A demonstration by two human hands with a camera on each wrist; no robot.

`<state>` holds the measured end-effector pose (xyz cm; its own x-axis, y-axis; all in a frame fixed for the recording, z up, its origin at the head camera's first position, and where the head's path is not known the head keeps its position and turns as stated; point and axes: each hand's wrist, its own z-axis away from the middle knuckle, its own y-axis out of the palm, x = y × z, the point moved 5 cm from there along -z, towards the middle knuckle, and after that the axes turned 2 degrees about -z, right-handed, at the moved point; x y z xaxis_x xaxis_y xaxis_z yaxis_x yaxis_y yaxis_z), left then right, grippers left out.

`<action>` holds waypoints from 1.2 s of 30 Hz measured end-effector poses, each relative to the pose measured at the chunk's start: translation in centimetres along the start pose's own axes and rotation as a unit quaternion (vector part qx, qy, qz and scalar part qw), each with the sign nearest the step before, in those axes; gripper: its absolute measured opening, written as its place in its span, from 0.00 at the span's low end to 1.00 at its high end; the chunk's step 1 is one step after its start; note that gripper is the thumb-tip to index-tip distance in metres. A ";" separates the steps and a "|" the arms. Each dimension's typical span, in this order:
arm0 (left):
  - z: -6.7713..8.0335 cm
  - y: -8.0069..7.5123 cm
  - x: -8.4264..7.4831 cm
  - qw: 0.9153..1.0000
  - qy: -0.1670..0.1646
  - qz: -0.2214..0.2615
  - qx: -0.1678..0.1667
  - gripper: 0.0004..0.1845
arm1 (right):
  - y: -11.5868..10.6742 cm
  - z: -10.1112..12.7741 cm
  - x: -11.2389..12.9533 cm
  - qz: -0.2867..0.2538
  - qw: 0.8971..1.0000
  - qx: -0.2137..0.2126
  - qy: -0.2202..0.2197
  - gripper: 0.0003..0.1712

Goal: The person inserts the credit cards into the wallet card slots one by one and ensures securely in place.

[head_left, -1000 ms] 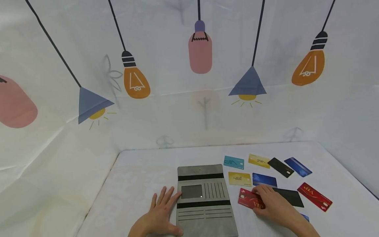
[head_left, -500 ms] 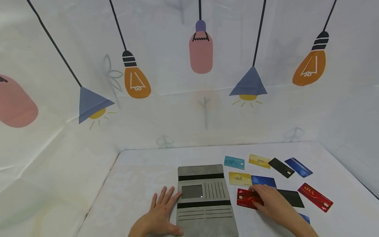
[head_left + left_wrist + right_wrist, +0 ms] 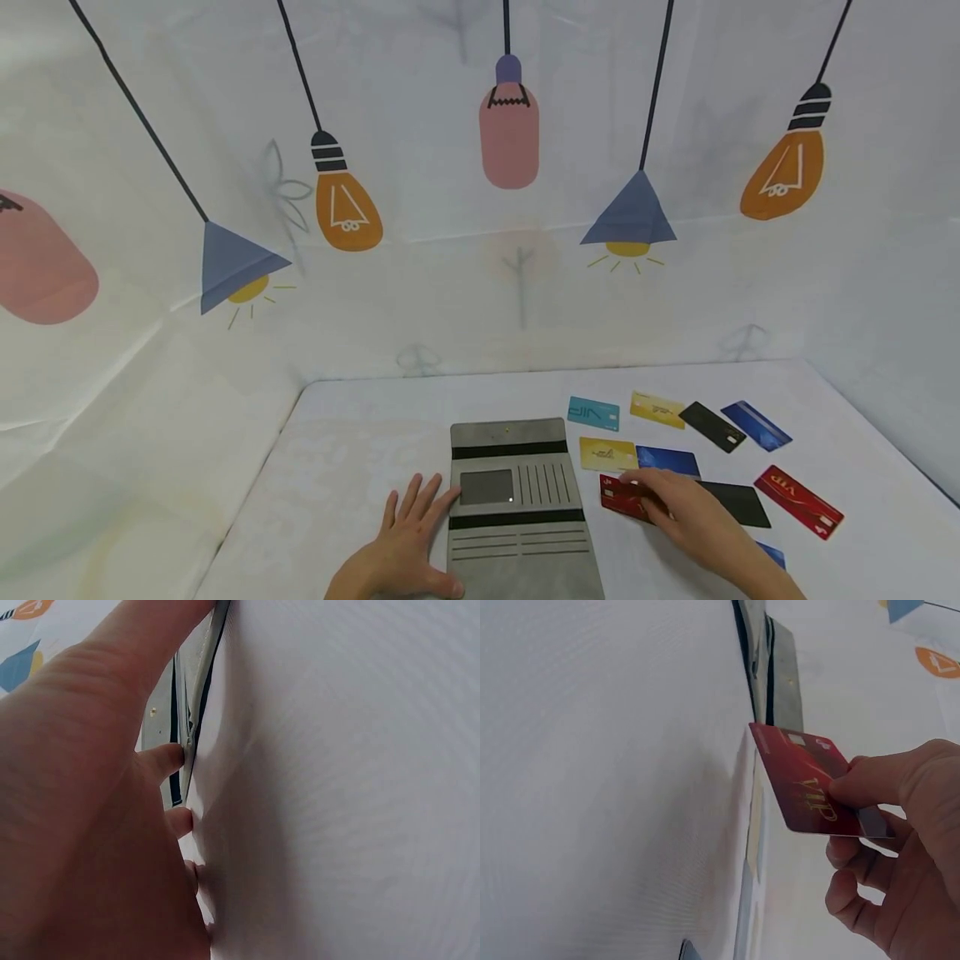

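Note:
An open grey card wallet [image 3: 517,508] lies flat at the table's front middle, its slots facing up. My left hand [image 3: 405,542] rests flat with straight fingers against the wallet's left edge [image 3: 196,712]. My right hand [image 3: 678,508] pinches a red VIP card [image 3: 621,495] between thumb and fingers, just right of the wallet. In the right wrist view the red card [image 3: 806,784] is lifted off the table, its short edge pointing at the wallet [image 3: 776,675].
Several cards lie scattered on the white table [image 3: 352,433] right of the wallet: teal [image 3: 592,412], two yellow [image 3: 607,454], two blue [image 3: 667,460], two black [image 3: 738,502], another red VIP card [image 3: 798,502]. A printed cloth backdrop [image 3: 480,208] rises behind and at both sides.
My right hand has picked up the red VIP card and moved it left and slightly away, closer to the wallet. The left hand has stayed put.

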<state>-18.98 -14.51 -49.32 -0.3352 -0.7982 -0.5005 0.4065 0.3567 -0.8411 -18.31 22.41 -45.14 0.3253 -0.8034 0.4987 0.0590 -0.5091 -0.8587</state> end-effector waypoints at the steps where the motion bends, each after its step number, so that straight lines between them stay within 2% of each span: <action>1: 0.0 0.0 0.0 1.000 -0.001 -0.001 0.001 0.63 | -0.1 0.0 0.1 -0.004 1.000 -0.002 -0.001 0.17; 6: 0.0 0.0 -0.1 1.000 0.000 -0.003 0.003 0.63 | -0.5 0.1 0.2 -0.010 1.000 -0.017 0.003 0.18; 14: 0.2 -0.2 -0.2 1.000 0.008 0.000 0.003 0.62 | -0.7 -0.1 0.2 -0.036 0.997 -0.045 0.059 0.19; 19: 0.4 -0.3 -0.5 1.000 0.014 -0.005 0.002 0.61 | -0.6 -0.8 1.0 -0.047 0.995 -0.059 0.070 0.19; 27: 0.2 -0.1 -0.3 1.000 0.010 -0.004 0.003 0.62 | 0.5 -3.0 3.8 -0.074 0.994 -0.070 0.049 0.19; 36: -0.3 0.3 0.2 1.000 -0.012 -0.012 0.006 0.64 | 2.7 -4.4 6.7 -0.091 0.994 -0.051 0.021 0.19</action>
<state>-19.16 -14.46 -49.74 -0.3242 -0.8182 -0.4749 0.4089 0.3315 -0.8502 -20.10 14.28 -43.60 0.2788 -0.7058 0.6512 0.0166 -0.6745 -0.7381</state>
